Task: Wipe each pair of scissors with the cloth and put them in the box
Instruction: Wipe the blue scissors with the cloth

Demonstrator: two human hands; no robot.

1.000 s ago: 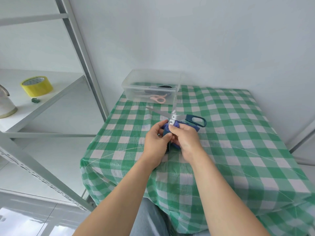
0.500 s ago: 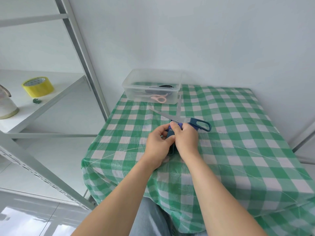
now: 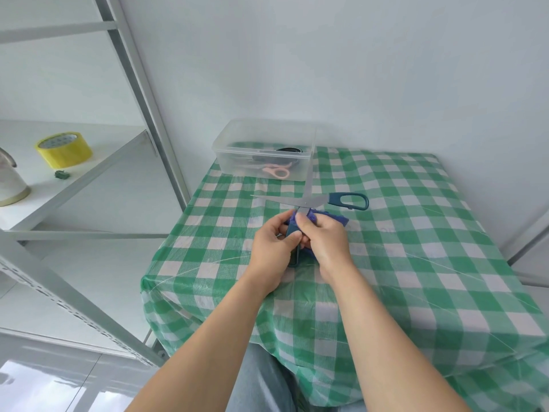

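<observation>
Gripping teal-handled scissors (image 3: pixel 322 200) by one handle in curled left hand (image 3: pixel 274 248), pinching blue cloth (image 3: pixel 338 219) at pivot with right hand (image 3: pixel 325 242). Holding them wide open over table's (image 3: pixel 416 233) middle, short of clear plastic box (image 3: pixel 237 153) at far-left corner.

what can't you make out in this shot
Head view:
Lower handle of the teal scissors: covered by the left hand and right hand.
The blue cloth: mostly under the right hand.
How many scissors lie in the box: cloudy walls blur them.
White pot: cut by the left edge.
</observation>
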